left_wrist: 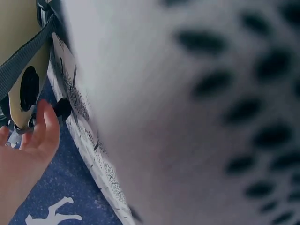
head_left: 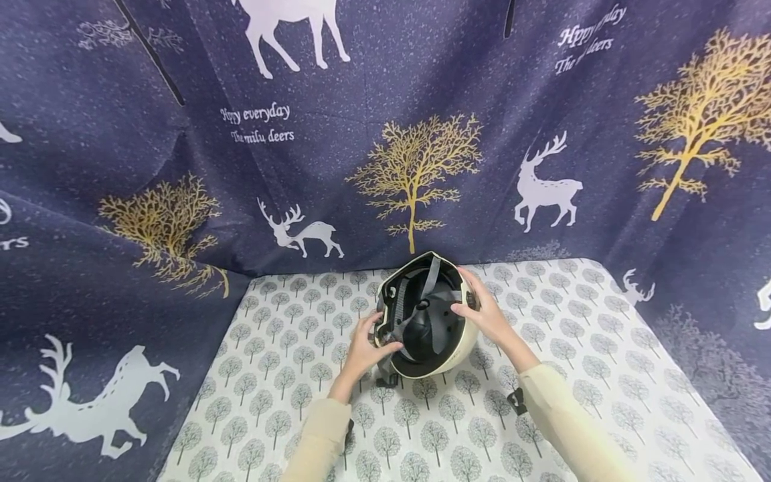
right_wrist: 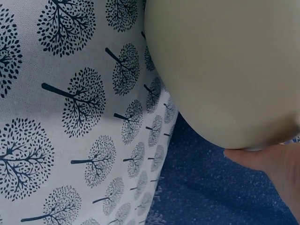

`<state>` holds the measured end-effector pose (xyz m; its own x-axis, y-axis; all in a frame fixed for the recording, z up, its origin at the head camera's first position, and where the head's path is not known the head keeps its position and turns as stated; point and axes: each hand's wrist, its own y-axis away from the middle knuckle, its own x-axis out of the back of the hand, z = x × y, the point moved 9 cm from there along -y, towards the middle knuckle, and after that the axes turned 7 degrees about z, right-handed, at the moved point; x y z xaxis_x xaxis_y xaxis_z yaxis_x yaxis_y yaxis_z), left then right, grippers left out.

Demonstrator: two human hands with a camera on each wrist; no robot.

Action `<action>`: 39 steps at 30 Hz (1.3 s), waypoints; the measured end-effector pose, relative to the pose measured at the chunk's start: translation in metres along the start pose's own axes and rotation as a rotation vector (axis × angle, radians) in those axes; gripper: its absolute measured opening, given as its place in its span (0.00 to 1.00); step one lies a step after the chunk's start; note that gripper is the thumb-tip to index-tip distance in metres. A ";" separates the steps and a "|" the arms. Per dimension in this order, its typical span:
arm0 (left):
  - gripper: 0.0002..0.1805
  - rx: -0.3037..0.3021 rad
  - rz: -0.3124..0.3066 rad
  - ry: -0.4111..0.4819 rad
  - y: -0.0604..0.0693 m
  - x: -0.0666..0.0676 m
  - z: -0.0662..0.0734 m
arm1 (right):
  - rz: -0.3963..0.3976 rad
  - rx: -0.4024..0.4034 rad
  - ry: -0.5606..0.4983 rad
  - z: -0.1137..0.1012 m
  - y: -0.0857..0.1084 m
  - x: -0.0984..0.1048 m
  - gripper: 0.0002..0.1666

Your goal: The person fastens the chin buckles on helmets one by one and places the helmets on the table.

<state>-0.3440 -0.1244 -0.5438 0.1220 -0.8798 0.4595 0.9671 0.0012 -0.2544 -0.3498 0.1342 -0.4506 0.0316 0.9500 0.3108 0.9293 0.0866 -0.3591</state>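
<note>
A cream helmet with a black padded inside is tipped so that its opening faces the head camera. Its left rim is gripped by my left hand, thumb over the edge. On the opposite rim, my right hand holds on with the thumb inside and fingers around the outer shell. A grey chin strap crosses the opening, and a black buckle hangs by the lower left edge. In the right wrist view the smooth shell hides most of that hand's fingers.
Beneath the helmet is a table covered with a white tree-print cloth. A dark blue curtain with deer and golden trees rises behind it and along both sides.
</note>
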 end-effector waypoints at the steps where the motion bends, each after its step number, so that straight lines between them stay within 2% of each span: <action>1: 0.47 0.002 0.003 0.009 0.000 -0.001 0.000 | 0.005 0.008 -0.002 -0.001 0.000 0.001 0.42; 6: 0.47 0.032 0.015 0.026 0.001 -0.005 0.001 | 0.022 0.025 -0.032 -0.014 0.002 0.001 0.42; 9: 0.46 0.041 0.020 0.035 0.003 -0.005 0.002 | 0.032 0.008 -0.046 -0.013 0.003 0.001 0.43; 15: 0.45 -0.011 0.066 0.043 0.003 0.004 0.006 | 0.020 -0.033 -0.085 0.003 0.001 -0.003 0.42; 20: 0.45 -0.057 0.082 0.026 0.002 0.011 0.010 | 0.002 -0.056 -0.099 0.008 -0.001 -0.006 0.42; 24: 0.45 -0.049 0.098 0.016 0.002 0.016 0.010 | -0.004 -0.064 -0.097 0.010 -0.003 -0.009 0.42; 34: 0.46 -0.039 0.055 0.010 0.004 0.009 0.021 | -0.007 -0.095 -0.115 0.011 -0.007 0.001 0.43; 39: 0.45 -0.042 0.074 0.013 0.005 0.009 0.026 | -0.004 -0.086 -0.102 0.011 -0.006 0.007 0.43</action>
<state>-0.3328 -0.1199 -0.5191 0.1899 -0.8842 0.4267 0.9453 0.0473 -0.3226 -0.3592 0.1439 -0.4554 -0.0054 0.9756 0.2193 0.9575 0.0684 -0.2804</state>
